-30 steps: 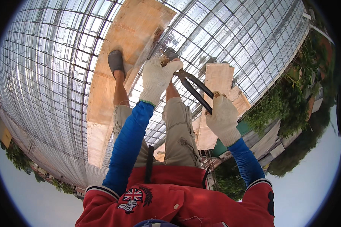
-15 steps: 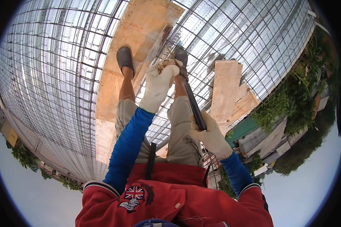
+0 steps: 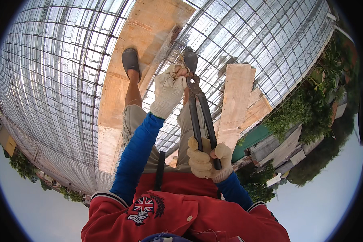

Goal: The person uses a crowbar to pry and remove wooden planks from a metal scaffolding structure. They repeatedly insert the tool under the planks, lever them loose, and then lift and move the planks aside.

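Observation:
My right hand point(image 3: 209, 163), in a cream knit glove, is closed around the lower ends of the black handles of long-handled pincers point(image 3: 201, 113). The handles stand slightly apart. Their metal head points away from me, right beside my left hand point(image 3: 169, 88). That hand wears a white glove with bare fingertips showing, and its fingers are pinched on thin tie wire point(image 3: 181, 60). Some strands stick out past the fingertips by the pincers' jaws. Whether the jaws grip the wire, I cannot tell.
Under me, a rebar grid point(image 3: 84, 60) lies over shiny corrugated metal decking. My shoe point(image 3: 130, 60) rests on a plywood strip point(image 3: 149, 24). More boards point(image 3: 238, 92) lie at the right. Beyond the deck's right edge, trees point(image 3: 294, 117) and roofs point(image 3: 274, 149) lie lower down.
The right hand has drawn nearer my body, toward the handle ends. The pincers turned, so both handles now show spread apart. My left hand stays at nearly the same spot.

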Action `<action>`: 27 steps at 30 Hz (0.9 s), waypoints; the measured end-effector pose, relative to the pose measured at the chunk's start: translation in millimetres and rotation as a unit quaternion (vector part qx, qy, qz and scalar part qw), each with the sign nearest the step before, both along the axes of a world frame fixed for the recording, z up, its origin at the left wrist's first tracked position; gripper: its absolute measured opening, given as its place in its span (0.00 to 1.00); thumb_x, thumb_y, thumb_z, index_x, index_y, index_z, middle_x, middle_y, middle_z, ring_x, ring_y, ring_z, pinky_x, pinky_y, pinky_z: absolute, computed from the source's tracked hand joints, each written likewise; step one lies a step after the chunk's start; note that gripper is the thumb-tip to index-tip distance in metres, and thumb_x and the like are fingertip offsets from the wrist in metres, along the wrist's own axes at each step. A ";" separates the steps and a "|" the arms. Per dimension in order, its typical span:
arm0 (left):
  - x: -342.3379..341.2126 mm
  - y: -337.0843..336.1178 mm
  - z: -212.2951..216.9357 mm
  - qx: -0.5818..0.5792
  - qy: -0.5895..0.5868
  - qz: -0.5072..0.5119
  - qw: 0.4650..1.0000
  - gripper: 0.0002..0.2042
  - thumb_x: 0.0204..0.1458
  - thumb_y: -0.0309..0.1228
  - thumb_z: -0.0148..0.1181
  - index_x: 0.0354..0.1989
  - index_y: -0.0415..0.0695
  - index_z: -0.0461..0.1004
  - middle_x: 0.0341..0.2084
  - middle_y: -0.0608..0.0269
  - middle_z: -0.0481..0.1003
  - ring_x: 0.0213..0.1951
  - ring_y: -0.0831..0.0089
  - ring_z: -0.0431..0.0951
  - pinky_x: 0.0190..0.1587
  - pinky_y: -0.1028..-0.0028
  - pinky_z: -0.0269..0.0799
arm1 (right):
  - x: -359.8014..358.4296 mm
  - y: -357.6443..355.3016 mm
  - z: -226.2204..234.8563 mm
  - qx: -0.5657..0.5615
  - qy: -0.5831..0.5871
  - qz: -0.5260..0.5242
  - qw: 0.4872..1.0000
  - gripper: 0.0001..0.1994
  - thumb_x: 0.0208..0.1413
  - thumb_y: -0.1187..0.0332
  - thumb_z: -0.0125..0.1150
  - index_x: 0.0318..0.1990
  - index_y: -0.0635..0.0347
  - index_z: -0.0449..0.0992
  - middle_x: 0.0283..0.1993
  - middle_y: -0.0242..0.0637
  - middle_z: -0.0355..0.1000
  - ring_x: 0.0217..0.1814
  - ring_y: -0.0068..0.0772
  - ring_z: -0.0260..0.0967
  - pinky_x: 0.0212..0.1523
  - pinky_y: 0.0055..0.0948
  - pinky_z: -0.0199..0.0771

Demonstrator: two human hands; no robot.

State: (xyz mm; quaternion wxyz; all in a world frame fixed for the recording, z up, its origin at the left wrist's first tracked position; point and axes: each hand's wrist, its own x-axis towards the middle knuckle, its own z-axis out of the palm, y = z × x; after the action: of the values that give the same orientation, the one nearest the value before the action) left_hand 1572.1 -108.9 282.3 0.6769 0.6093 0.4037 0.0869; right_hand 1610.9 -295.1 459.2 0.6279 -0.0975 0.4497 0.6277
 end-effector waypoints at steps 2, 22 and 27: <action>5.7 0.7 10.6 0.070 0.027 -0.028 0.997 0.08 0.56 0.18 0.60 0.43 0.33 0.80 0.31 0.55 0.83 0.35 0.70 0.85 0.40 0.73 0.79 | -8.0 1.1 -4.6 -0.106 -0.262 0.232 0.931 0.32 0.53 0.68 0.71 0.64 0.70 0.66 0.36 0.40 0.70 0.29 0.37 0.72 0.28 0.40 0.73; 21.6 -6.5 16.4 0.049 0.058 -0.053 0.996 0.06 0.62 0.20 0.56 0.37 0.34 0.81 0.33 0.62 0.80 0.36 0.77 0.78 0.40 0.74 0.75 | -10.2 -44.4 -35.1 -0.217 -0.538 0.545 0.605 0.27 0.55 0.67 0.72 0.60 0.68 0.68 0.36 0.47 0.73 0.32 0.47 0.76 0.34 0.45 0.77; 19.7 -9.2 -0.1 0.062 0.102 -0.044 0.992 0.05 0.62 0.21 0.58 0.38 0.34 0.80 0.28 0.61 0.80 0.33 0.75 0.79 0.38 0.73 0.74 | 7.4 -39.5 -19.0 -0.105 -0.197 0.302 0.927 0.28 0.50 0.77 0.67 0.61 0.65 0.68 0.37 0.37 0.72 0.30 0.34 0.71 0.29 0.37 0.72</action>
State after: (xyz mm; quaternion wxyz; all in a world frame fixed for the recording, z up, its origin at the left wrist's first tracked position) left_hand 1591.8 -118.1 282.3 0.5963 0.6728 0.4376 0.0190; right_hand 1618.4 -334.6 440.1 0.4705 -0.4159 0.3298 0.7050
